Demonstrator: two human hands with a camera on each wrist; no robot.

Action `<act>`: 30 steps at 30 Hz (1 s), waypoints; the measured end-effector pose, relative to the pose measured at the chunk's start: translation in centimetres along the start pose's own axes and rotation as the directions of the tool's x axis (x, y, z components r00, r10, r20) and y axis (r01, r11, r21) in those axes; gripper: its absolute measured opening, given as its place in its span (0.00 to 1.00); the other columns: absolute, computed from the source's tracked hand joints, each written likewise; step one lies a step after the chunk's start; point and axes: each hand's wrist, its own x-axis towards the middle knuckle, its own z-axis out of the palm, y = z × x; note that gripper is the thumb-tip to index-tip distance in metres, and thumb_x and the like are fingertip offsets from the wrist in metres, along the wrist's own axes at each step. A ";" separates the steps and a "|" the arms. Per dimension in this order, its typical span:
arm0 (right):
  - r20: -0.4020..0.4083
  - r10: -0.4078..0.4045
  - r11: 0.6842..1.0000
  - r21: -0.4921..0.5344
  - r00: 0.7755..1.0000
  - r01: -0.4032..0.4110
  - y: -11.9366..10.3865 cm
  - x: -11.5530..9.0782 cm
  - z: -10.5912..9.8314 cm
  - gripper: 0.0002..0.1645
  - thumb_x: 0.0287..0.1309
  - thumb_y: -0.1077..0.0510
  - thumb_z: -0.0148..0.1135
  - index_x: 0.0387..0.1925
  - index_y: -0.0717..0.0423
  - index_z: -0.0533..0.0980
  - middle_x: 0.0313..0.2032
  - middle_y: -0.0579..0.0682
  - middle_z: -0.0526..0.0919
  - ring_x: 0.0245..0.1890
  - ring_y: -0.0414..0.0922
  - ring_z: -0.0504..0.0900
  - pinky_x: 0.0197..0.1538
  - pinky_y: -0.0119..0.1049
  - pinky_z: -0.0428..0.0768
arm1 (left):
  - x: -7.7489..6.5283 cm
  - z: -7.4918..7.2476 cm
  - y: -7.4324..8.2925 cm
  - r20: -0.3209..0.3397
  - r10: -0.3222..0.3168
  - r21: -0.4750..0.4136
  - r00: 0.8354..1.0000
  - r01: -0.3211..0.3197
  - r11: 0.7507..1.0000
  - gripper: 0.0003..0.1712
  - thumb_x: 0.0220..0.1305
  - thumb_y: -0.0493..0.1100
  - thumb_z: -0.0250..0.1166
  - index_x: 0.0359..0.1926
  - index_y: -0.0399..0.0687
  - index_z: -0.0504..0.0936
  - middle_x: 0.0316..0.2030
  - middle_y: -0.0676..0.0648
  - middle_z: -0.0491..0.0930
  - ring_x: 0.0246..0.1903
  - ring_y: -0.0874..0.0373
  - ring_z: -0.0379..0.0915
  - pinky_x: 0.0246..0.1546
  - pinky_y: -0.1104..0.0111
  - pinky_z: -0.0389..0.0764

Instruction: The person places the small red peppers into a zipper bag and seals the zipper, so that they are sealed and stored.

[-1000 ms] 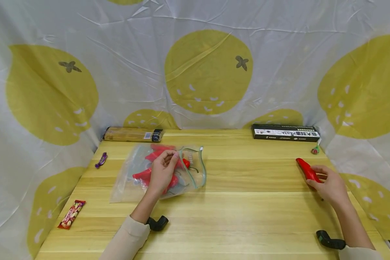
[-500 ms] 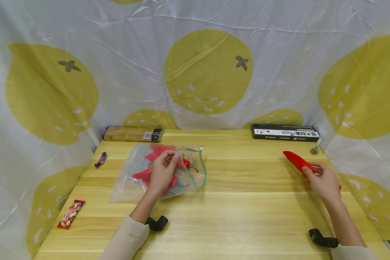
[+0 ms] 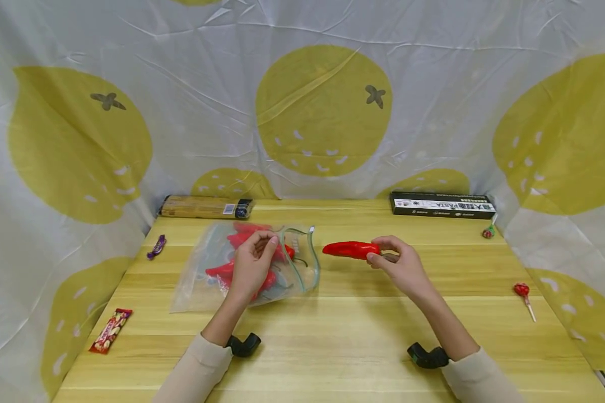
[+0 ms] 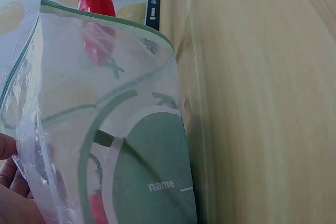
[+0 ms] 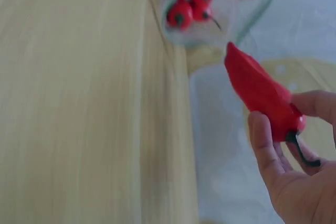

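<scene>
A clear zip bag [image 3: 191, 285] with a green-edged mouth lies on the left half of the table, its opening facing right. Inside it are several red chili peppers [image 5: 180, 15]. My left hand [image 3: 254, 262] pinches the bag's upper side near the mouth; in the left wrist view its fingers show at the lower left edge of the plastic. Just right of the opening, my right hand [image 3: 402, 266] holds another red chili pepper [image 3: 350, 249] by its stem end, thumb and fingers around it, the tip pointing left at the bag. A green stem hangs by the palm in the right wrist view.
Along the back stand a pack of spaghetti [image 3: 201, 207] at left and a black pasta box [image 3: 442, 205] at right. Lollipops [image 3: 521, 290] lie on the right side. A purple-wrapped candy [image 3: 157, 247] and a red snack bar [image 3: 111, 331] lie at left on the wooden table [image 3: 333, 358].
My right hand has carried the chili pepper leftward from the table's right side to the bag's mouth, turning it level. A red lollipop is now uncovered. My left hand stays put on the bag.
</scene>
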 end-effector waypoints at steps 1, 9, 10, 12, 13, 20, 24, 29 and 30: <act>0.008 -0.013 1.000 0.020 1.000 0.012 -0.2 0.4 1.1 0.27 0.58 0.49 0.68 0.56 0.55 0.73 0.51 0.59 0.79 0.44 0.58 0.86 0.46 0.46 0.84 | -0.1 0.0 0.4 0.001 -0.001 0.001 1.000 0.001 1.000 0.14 0.70 0.49 0.60 0.48 0.46 0.80 0.47 0.47 0.82 0.52 0.59 0.78 0.54 0.73 0.77; 0.000 -0.012 0.995 0.103 1.000 0.012 -1.4 2.3 8.2 0.24 0.56 0.47 0.70 0.50 0.54 0.75 0.46 0.56 0.84 0.44 0.58 0.85 0.46 0.53 0.83 | -0.6 0.0 1.6 -0.005 0.004 0.013 1.000 -0.004 1.000 0.13 0.70 0.48 0.59 0.48 0.45 0.79 0.47 0.46 0.83 0.53 0.58 0.78 0.56 0.70 0.77; 0.004 -0.007 0.992 0.122 1.000 0.006 -1.5 2.5 8.9 0.23 0.56 0.48 0.70 0.49 0.54 0.76 0.45 0.56 0.84 0.44 0.59 0.85 0.47 0.53 0.83 | -0.6 0.0 1.6 -0.007 0.006 0.012 1.000 -0.006 1.000 0.13 0.70 0.47 0.59 0.48 0.45 0.79 0.46 0.46 0.83 0.53 0.58 0.78 0.57 0.69 0.77; 0.023 0.003 0.987 0.159 1.000 -0.006 -1.5 2.7 10.2 0.21 0.56 0.50 0.70 0.48 0.54 0.76 0.46 0.56 0.83 0.44 0.58 0.85 0.48 0.52 0.83 | -0.6 -0.1 1.6 -0.010 0.007 0.014 1.000 -0.006 1.000 0.12 0.70 0.47 0.59 0.47 0.45 0.79 0.46 0.47 0.83 0.53 0.58 0.78 0.57 0.68 0.77; 0.036 0.009 0.985 0.170 0.999 -0.014 -1.6 2.7 10.8 0.21 0.56 0.51 0.70 0.48 0.54 0.76 0.46 0.56 0.83 0.43 0.58 0.86 0.47 0.51 0.83 | -0.6 -0.1 1.6 -0.012 0.006 0.015 1.000 -0.006 1.000 0.12 0.70 0.47 0.59 0.47 0.45 0.79 0.46 0.47 0.83 0.53 0.58 0.77 0.57 0.67 0.76; 0.114 0.017 0.985 0.171 0.993 -0.037 -1.4 2.8 13.6 0.19 0.56 0.52 0.70 0.47 0.53 0.77 0.47 0.54 0.79 0.40 0.48 0.87 0.43 0.41 0.85 | -0.8 0.1 1.6 -0.032 0.011 0.041 0.999 -0.009 0.999 0.12 0.71 0.47 0.58 0.47 0.46 0.79 0.46 0.48 0.83 0.54 0.59 0.78 0.57 0.62 0.77; 0.152 0.013 0.982 0.186 0.988 -0.041 -1.3 2.9 13.9 0.18 0.60 0.55 0.67 0.50 0.55 0.76 0.48 0.55 0.80 0.41 0.47 0.87 0.44 0.38 0.84 | -0.8 0.2 1.2 -0.032 0.017 0.004 0.999 -0.017 1.000 0.12 0.71 0.46 0.58 0.48 0.45 0.78 0.47 0.47 0.84 0.52 0.59 0.79 0.53 0.70 0.78; 0.199 0.004 0.970 0.236 0.980 -0.052 -1.4 2.9 13.7 0.20 0.63 0.60 0.61 0.55 0.61 0.73 0.51 0.59 0.79 0.44 0.52 0.86 0.50 0.44 0.83 | -0.7 0.5 0.0 -0.029 0.015 -0.094 0.999 -0.018 0.995 0.12 0.71 0.45 0.58 0.47 0.41 0.77 0.48 0.40 0.84 0.52 0.51 0.79 0.49 0.77 0.78; 0.212 0.005 0.969 0.241 0.977 -0.057 -1.4 2.9 13.5 0.21 0.64 0.60 0.60 0.57 0.61 0.72 0.51 0.60 0.79 0.45 0.54 0.85 0.52 0.45 0.82 | -0.7 0.6 -0.2 -0.027 0.013 -0.111 1.000 -0.016 0.994 0.12 0.71 0.45 0.58 0.47 0.40 0.76 0.48 0.39 0.84 0.52 0.50 0.79 0.49 0.77 0.78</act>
